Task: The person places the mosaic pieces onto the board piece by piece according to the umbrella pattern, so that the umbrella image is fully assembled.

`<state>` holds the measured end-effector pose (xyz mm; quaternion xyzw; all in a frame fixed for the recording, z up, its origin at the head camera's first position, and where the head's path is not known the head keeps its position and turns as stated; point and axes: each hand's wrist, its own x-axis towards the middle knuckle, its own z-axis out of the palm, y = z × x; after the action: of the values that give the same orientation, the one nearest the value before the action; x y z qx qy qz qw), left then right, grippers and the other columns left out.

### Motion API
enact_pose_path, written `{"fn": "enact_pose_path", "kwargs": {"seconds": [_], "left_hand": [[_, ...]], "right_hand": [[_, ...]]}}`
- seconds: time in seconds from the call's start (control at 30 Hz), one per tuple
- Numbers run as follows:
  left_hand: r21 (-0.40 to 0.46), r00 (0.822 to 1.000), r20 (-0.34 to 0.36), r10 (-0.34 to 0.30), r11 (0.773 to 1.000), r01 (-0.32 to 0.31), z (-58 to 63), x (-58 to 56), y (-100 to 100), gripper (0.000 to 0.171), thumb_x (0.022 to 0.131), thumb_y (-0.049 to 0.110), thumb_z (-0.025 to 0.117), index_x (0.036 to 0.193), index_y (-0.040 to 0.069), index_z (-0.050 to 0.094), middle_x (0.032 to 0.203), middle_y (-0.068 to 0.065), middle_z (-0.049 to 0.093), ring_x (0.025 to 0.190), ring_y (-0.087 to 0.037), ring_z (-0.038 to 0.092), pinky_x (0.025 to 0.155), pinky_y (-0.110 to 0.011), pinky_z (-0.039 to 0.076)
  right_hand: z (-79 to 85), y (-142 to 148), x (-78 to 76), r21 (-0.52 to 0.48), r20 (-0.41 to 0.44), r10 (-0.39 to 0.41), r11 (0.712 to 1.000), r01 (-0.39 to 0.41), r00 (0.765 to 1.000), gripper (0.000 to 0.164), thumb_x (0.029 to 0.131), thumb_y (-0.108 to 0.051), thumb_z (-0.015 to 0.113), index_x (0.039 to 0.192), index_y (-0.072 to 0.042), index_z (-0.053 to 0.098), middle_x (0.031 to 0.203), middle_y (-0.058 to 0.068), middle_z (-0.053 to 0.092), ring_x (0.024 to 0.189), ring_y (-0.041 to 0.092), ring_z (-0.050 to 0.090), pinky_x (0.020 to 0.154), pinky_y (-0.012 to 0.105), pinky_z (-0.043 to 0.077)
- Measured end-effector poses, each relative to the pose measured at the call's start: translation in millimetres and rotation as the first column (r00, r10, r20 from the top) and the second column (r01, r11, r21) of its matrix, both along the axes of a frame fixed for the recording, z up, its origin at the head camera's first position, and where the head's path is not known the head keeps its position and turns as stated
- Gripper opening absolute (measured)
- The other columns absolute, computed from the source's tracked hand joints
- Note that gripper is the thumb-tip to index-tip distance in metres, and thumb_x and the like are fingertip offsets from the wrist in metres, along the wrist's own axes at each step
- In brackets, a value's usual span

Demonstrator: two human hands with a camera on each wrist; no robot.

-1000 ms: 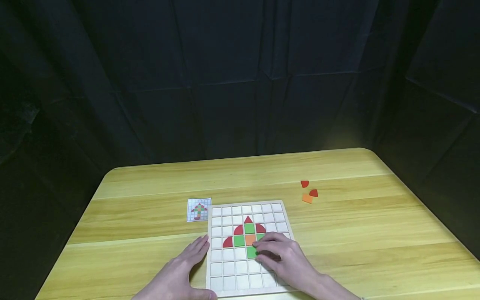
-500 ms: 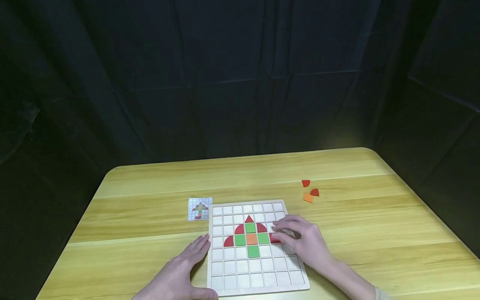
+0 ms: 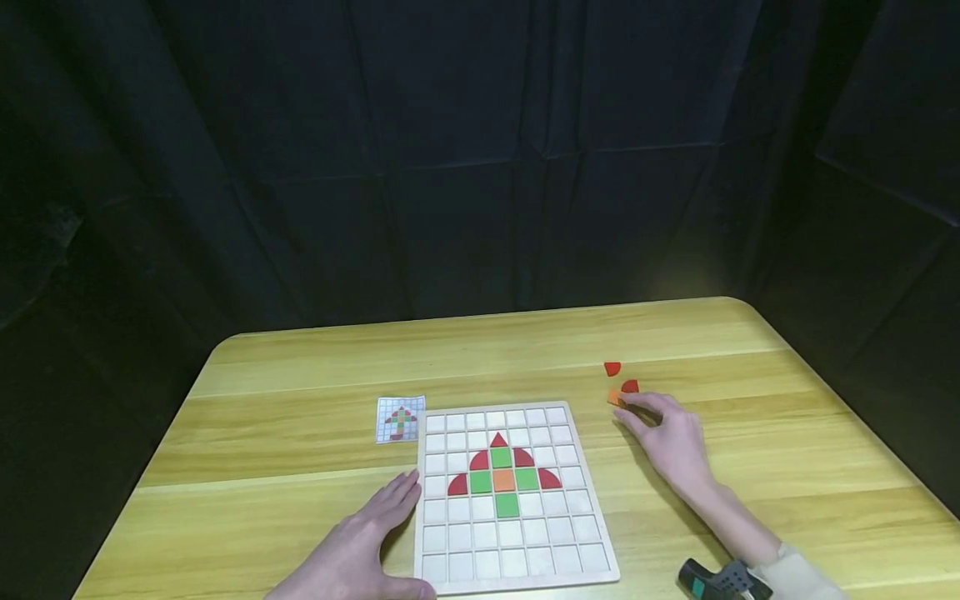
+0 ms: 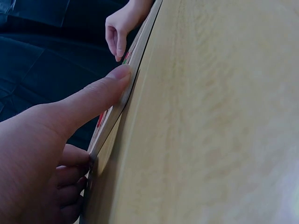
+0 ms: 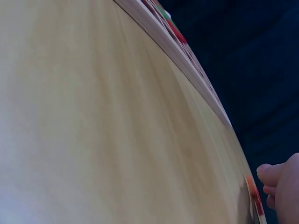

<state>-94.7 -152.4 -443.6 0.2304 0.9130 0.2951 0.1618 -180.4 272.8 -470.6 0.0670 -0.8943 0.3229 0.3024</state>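
A white gridded board (image 3: 487, 567) lies on the table, its cells filled in the middle by red, green and orange tiles in an arrow-like shape. My left hand (image 3: 363, 542) rests against the board's left edge, fingers extended, thumb near its lower left corner. Right of the board, my right hand (image 3: 675, 442) reaches to an orange square tile (image 3: 613, 397), with index fingertip at the tile and thumb a little apart from it. Part of the tile is hidden behind the fingers. Two red rounded tiles lie close by, one red tile (image 3: 612, 368) behind and another red tile (image 3: 631, 387) beside it.
A small printed pattern card (image 3: 400, 419) lies by the board's upper left corner. The wooden table (image 3: 787, 467) extends to both sides. Dark cloth (image 3: 480, 233) hangs behind it. A black wrist device (image 3: 723, 581) shows at the right forearm.
My right hand has left the board and moved right and away to the loose tiles. A red tile now shows at the right end of the pattern. The left hand stays put.
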Motion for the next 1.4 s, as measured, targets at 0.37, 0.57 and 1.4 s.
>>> {"fn": "enact_pose_path", "kwargs": {"seconds": [0.37,0.57,1.4], "left_hand": [[-0.012,0.999,-0.031,-0.009,1.0,0.008,-2.1,-0.1,0,0.119,0.067,0.078,0.073,0.155,0.007,0.034,0.164,-0.005,0.028,0.149,-0.031,0.029,0.113,-0.053,0.037],[-0.013,0.999,-0.047,-0.014,1.0,0.013,-3.4,0.5,0,0.119,0.067,0.077,0.074,0.155,0.007,0.035,0.164,-0.006,0.029,0.149,-0.031,0.03,0.113,-0.052,0.038],[-0.009,1.0,0.006,0.006,1.0,-0.006,-1.8,-1.8,0,0.12,0.066,0.078,0.073,0.156,0.009,0.034,0.165,-0.005,0.027,0.15,-0.032,0.028,0.113,-0.056,0.036]], "right_hand": [[2.0,11,-10.5,0.021,0.08,-0.041,0.999,0.04,0.996,0.027,0.079,-0.01,0.084,0.101,0.003,0.076,0.101,0.022,0.074,0.099,0.046,0.068,0.086,0.058,0.051],[2.0,10,-10.2,0.018,0.117,-0.05,0.999,0.048,0.992,0.027,0.079,-0.009,0.084,0.103,0.002,0.075,0.102,0.021,0.075,0.1,0.044,0.068,0.087,0.057,0.051],[4.7,2,-1.3,0.032,0.049,-0.009,0.999,0.008,0.999,0.021,0.076,-0.012,0.087,0.095,-0.006,0.079,0.091,0.01,0.077,0.09,0.034,0.072,0.077,0.027,0.047]]}}
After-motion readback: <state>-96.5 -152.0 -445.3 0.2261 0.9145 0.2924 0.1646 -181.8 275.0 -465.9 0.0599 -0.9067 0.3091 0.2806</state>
